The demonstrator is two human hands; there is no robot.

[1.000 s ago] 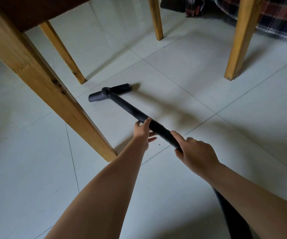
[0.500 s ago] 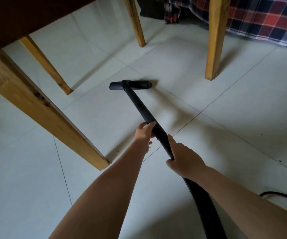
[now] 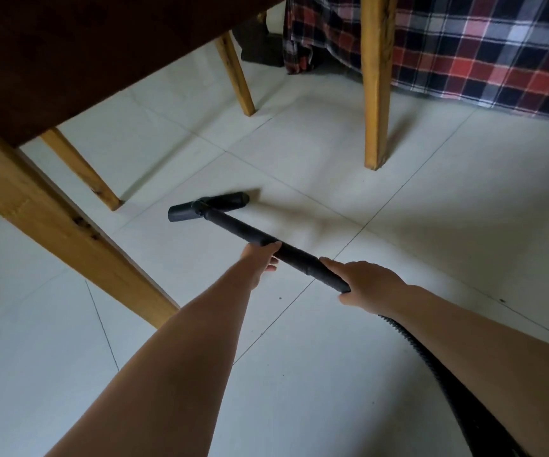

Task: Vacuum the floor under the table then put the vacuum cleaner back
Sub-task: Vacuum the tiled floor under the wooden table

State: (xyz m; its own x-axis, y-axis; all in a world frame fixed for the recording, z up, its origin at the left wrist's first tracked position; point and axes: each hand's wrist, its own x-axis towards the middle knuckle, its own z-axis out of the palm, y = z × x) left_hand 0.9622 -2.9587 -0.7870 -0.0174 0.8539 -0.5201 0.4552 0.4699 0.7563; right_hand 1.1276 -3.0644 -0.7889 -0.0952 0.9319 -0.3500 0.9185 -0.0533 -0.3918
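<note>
A black vacuum wand (image 3: 246, 233) slants from the lower right up to a T-shaped black nozzle (image 3: 208, 206) lying flat on the pale tiled floor (image 3: 431, 225) under the wooden table (image 3: 35, 77). My left hand (image 3: 261, 257) grips the wand at its middle, fingers curled over the top. My right hand (image 3: 362, 285) grips the wand's rear end, where the ribbed black hose (image 3: 448, 384) begins and runs off toward the lower right.
The table's legs ring the nozzle: a thick near leg (image 3: 52, 225) at left, a thinner one (image 3: 81, 169) behind it, a far leg (image 3: 235, 74), and a right leg (image 3: 377, 94). A red and dark plaid cloth (image 3: 481, 51) hangs at the back right.
The nozzle has swung back to the left and nearer to me across the tile, between the left and right legs. Both hands have kept their grip on the wand.
</note>
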